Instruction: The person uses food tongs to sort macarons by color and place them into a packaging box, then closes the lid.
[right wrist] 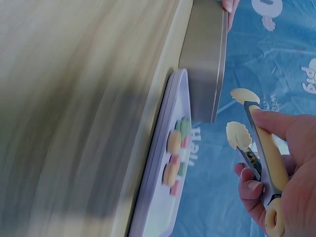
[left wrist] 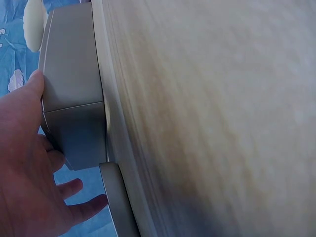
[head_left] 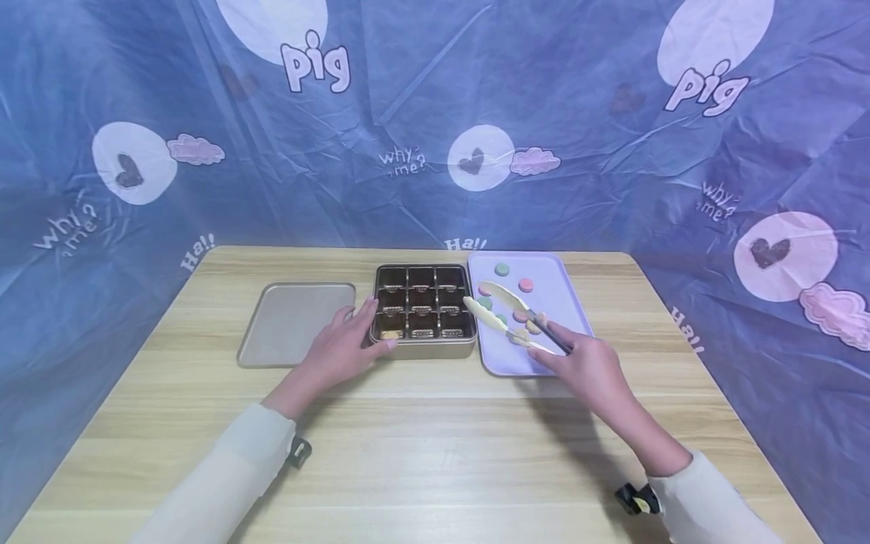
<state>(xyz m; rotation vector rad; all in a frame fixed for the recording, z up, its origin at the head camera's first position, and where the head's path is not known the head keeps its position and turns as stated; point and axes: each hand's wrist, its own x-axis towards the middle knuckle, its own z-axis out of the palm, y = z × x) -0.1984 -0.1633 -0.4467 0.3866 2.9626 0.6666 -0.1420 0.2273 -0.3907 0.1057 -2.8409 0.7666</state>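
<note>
My left hand point(head_left: 343, 340) rests at the near left corner of a brown metal tin point(head_left: 424, 349). Its thumb touches the front rim, and the fingers lie extended along the left side. A dark divider splits the tin into several square compartments, with a tan macaron point(head_left: 392, 334) in the near left one. My right hand point(head_left: 590, 370) grips a pair of tongs point(right wrist: 269, 163) with cream scalloped tips. Those tips stand apart with nothing visible between them, above a lilac tray point(head_left: 499, 361). On the tray lie several macarons, among them green point(head_left: 501, 269), pink point(head_left: 526, 285) and tan point(right wrist: 171, 174) ones.
Left of the tin a flat brown lid point(head_left: 285, 325) lies on the wooden table point(head_left: 421, 453). The tray stands close against the tin's right side. A blue printed cloth point(head_left: 408, 98) hangs behind the table and along both sides.
</note>
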